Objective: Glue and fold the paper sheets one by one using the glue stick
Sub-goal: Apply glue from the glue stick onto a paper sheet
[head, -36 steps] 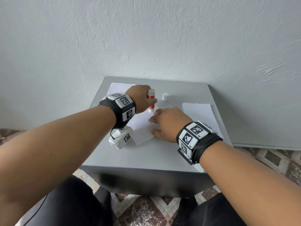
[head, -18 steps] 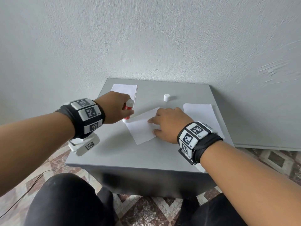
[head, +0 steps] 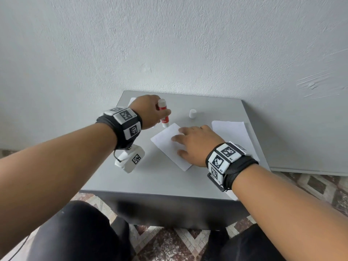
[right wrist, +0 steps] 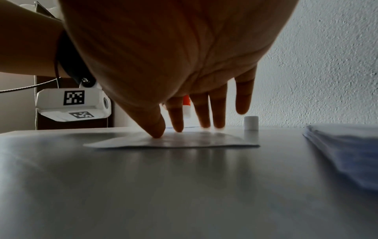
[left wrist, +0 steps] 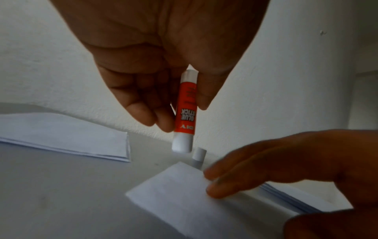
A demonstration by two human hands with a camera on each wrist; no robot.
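The glue stick [head: 163,115] is held upright and uncapped in the left hand [head: 148,112], pinched between thumb and curled fingers [left wrist: 143,111]. Half a second earlier it was lower and further left, off the sheet's left corner; now it has been carried back toward the sheet's far corner, its tip just beside that corner and, in the left wrist view, apparently a little above the surface [head: 116,178]. This is judged as a stroke finished or a return for another pass, so the fold is not yet begun.

The working sheet [head: 165,146] lies skewed at mid-surface, pinned flat by the right hand [head: 195,146], whose fingers [right wrist: 178,116] are spread and straight, pressing down.

The white cap [head: 192,113] stands beyond the sheet, near the glue tip. A stack of paper [head: 231,132] lies to the right, partly under the right wrist, reaching close to the right edge. Another pile of sheets [left wrist: 67,139] lies at the far left, mostly hidden behind the left hand in the head view. Open room is left toward the near edge and at near left.
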